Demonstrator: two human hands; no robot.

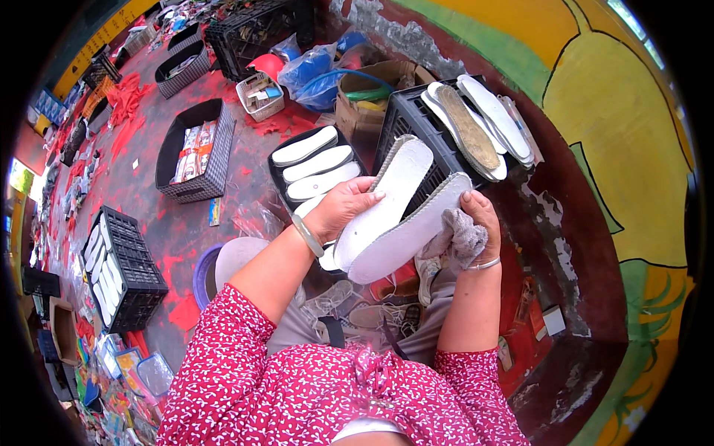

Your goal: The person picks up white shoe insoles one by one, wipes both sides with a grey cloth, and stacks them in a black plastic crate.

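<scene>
My left hand (341, 211) is closed on a white shoe sole (401, 176), thumb on its face. A second white shoe sole (416, 227) is gripped at its upper right end by my right hand (483, 217); a crumpled grey cloth (464, 239) is also bunched in that hand. The lower ends of the two soles overlap, and their upper ends fan apart above my lap. Just beyond my left hand, several white soles (318, 162) lie in a dark basket (276, 182). On an upturned-looking black crate (405, 111) rest white soles (494, 115) and a brown-faced one (467, 128).
A painted wall (617, 104) runs along the right. At left stand a black crate of white soles (141, 260) and a checkered basket (195, 178) with packets. A cardboard box (357, 111) and blue plastic bags (316, 78) sit ahead. Red scraps litter the floor.
</scene>
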